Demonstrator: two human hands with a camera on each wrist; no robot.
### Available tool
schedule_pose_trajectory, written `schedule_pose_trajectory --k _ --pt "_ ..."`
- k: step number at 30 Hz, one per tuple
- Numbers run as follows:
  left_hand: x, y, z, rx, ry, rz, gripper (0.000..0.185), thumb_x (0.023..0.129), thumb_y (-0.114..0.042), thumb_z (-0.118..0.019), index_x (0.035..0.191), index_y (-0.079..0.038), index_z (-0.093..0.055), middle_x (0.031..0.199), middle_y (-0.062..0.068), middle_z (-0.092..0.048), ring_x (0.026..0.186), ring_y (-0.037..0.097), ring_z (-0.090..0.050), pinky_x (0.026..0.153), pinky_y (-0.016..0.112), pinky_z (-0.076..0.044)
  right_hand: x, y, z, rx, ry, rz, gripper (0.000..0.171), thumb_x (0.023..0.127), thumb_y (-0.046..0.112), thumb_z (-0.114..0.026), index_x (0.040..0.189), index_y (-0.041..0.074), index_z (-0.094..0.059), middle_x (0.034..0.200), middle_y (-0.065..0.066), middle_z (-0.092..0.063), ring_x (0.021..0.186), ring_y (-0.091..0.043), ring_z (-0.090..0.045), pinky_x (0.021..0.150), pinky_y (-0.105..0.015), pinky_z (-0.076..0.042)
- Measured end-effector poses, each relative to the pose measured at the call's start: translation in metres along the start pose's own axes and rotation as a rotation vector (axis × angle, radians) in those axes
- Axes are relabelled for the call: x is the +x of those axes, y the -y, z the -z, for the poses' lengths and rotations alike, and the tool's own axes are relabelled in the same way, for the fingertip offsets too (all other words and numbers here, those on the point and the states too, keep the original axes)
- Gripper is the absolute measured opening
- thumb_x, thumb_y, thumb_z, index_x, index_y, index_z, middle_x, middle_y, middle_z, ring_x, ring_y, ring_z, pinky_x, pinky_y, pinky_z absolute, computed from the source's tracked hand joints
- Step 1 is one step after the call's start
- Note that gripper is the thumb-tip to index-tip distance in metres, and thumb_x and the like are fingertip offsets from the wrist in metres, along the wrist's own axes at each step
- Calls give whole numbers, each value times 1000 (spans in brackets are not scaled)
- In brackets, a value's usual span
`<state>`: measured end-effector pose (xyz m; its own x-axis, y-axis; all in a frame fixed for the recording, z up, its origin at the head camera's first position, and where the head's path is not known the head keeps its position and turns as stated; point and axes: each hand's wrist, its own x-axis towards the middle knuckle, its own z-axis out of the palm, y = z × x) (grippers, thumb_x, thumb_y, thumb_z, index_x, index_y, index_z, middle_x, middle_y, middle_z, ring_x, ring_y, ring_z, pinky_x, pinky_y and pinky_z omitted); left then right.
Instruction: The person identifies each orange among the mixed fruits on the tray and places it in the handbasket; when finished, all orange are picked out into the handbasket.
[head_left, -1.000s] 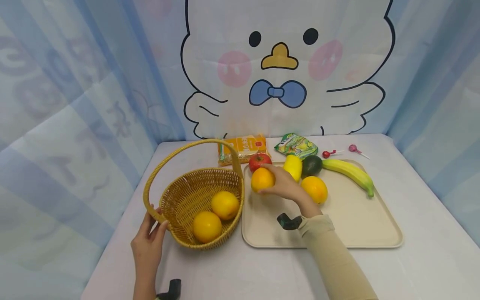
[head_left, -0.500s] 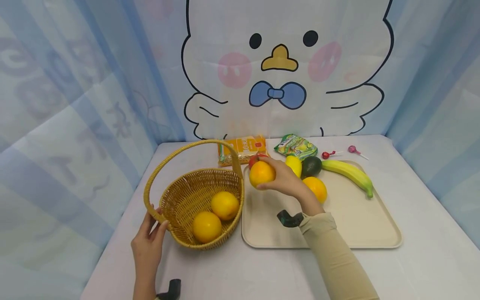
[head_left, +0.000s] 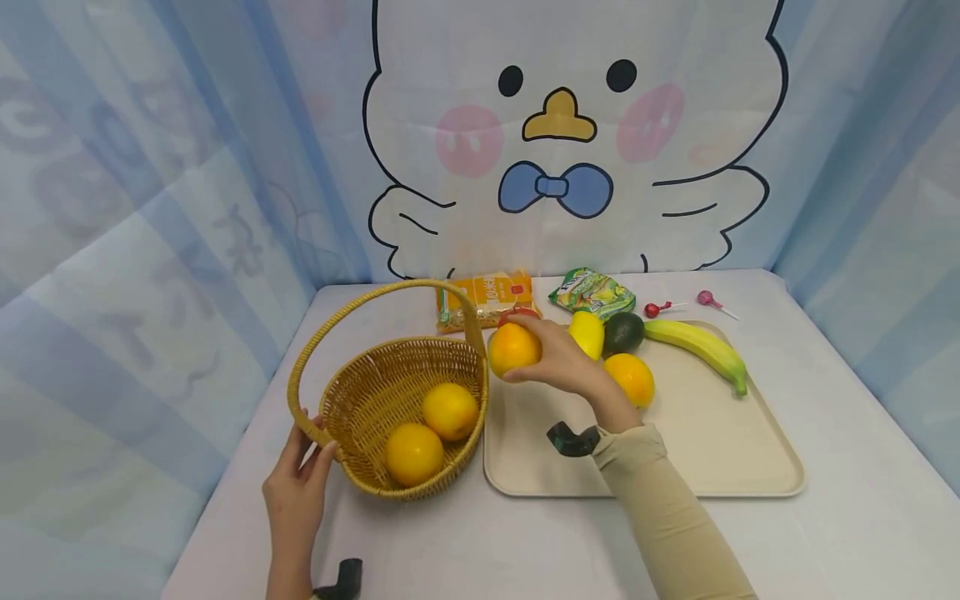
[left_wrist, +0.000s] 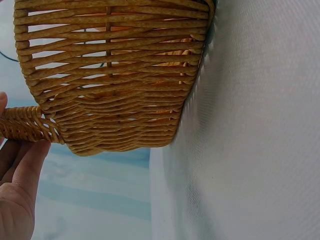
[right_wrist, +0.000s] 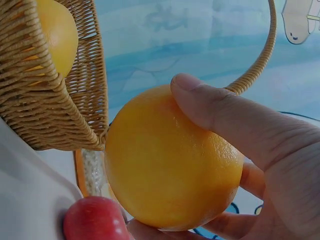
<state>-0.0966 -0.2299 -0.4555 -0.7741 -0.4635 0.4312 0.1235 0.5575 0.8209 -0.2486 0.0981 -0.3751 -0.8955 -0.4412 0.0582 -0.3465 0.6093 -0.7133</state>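
Note:
My right hand grips an orange lifted just above the left rear corner of the beige tray, beside the rim of the wicker basket. Two oranges lie inside the basket. My left hand holds the base of the basket's handle at its near left side. A red apple sits just behind and below the held orange, mostly hidden in the head view.
On the tray lie another orange, a lemon, an avocado and a banana. Behind it are an orange packet, a green snack bag and two lollipops. Curtains enclose the table.
My right hand has lifted the orange off the tray and carried it slightly left, toward the basket rim. The left hand and basket have stayed still.

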Motion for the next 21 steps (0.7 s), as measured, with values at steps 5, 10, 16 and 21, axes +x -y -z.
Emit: schedule_pose_trajectory --k 5,10,16,21 --pt "0 1 0 -11 3 -10 64 85 -7 -67 142 -24 -42 127 16 -61 104 -24 -46 81 -1 -45 1 6 -3 29 11 22 81 72 34 -80 142 26 -39 141 -5 -47 120 -29 -47 101 -50 -47" --pt "0 2 0 -3 2 -1 63 86 -8 -67 142 -25 -42 128 15 -61 104 -25 -45 81 -1 -45 2 10 -7 32 17 51 83 72 33 -81 143 22 -39 144 -3 -45 125 -28 -45 106 -51 -43" --pt "0 3 0 9 0 1 62 87 -8 -66 141 -26 -42 127 13 -62 104 -25 -45 81 0 -45 4 16 -9 23 27 80 83 72 32 -81 143 21 -39 144 -4 -45 125 -27 -45 107 -50 -42" --pt "0 3 0 19 -2 13 62 86 -10 -67 141 -26 -43 128 10 -62 105 -22 -46 81 0 -46 4 21 -11 27 41 82 83 73 32 -81 144 21 -38 145 -4 -43 125 -26 -45 107 -50 -42"
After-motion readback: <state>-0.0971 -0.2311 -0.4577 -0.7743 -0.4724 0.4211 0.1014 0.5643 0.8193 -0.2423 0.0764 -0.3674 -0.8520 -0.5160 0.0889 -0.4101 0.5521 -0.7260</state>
